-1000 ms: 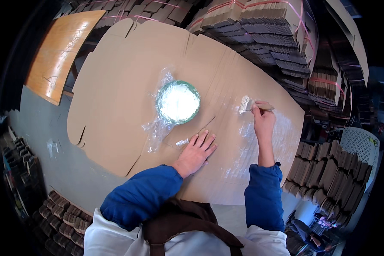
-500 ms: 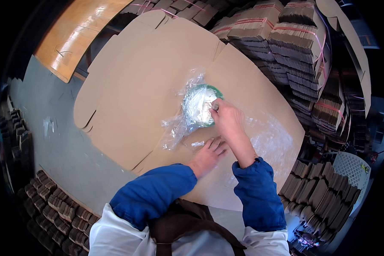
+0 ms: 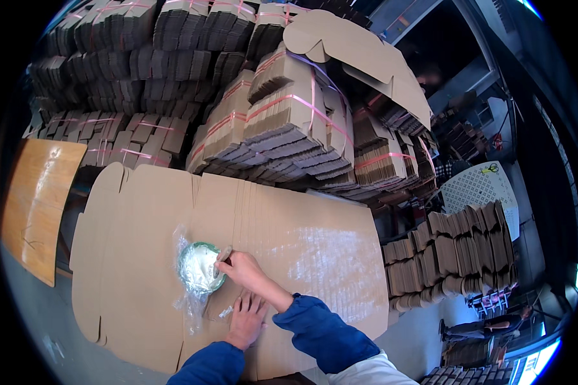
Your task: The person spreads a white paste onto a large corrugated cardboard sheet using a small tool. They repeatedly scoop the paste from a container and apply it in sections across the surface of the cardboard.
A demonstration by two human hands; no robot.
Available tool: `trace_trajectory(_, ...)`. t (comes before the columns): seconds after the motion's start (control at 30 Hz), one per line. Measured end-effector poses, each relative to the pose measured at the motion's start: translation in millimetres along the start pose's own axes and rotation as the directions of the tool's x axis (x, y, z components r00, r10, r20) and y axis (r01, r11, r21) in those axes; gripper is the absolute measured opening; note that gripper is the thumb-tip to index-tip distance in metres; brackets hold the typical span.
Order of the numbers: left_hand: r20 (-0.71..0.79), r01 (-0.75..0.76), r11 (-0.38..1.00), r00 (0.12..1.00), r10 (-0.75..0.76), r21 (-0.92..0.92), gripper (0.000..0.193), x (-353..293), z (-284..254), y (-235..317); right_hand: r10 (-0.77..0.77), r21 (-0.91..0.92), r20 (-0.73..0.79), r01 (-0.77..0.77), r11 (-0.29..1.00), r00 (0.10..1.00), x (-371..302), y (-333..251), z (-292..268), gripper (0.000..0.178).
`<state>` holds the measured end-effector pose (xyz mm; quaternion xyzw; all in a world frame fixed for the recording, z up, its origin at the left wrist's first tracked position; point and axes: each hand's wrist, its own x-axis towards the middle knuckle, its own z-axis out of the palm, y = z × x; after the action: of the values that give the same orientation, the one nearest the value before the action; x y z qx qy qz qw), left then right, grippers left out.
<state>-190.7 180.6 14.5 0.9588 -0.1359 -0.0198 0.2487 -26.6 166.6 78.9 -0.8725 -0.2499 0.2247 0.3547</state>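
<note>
The green, round, film-draped bowl (image 3: pixel 205 244) of glossy white paste (image 3: pixel 198 269) sits left of centre on the brown, flat cardboard sheet (image 3: pixel 135 256), well in from its left edge. Your right hand (image 3: pixel 243 269) pinches a light-brown, stubby handle (image 3: pixel 224 254), apparently a brush's, at the bowl's right rim. Your left hand (image 3: pixel 246 321) lies spread beside the bowl, unsteadying nothing but not bracing it either: a hard push could slide it, and loose clear plastic film (image 3: pixel 192 314) might snag the bristles, which I can't see.

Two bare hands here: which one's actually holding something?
The right hand: its fingers grip a brush handle at the green-rimmed bowl, while the left hand rests on the cardboard, gripping nothing visible.
</note>
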Motion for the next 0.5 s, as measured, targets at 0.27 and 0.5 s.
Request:
trace_trajectory(0.27,-0.019,-0.011,0.998,1.0,0.012,0.054,0.068,-7,-4,-6,0.003,0.161,-0.042,0.004,0.987,0.999,-14,-21,-9,0.025)
trace_trajectory(0.5,0.003,-0.021,0.999,1.0,0.021,-0.032,0.066,-1,6,-4,-0.456,-0.121,-0.209,0.44,0.89,0.865,-29,-17,3,0.024)
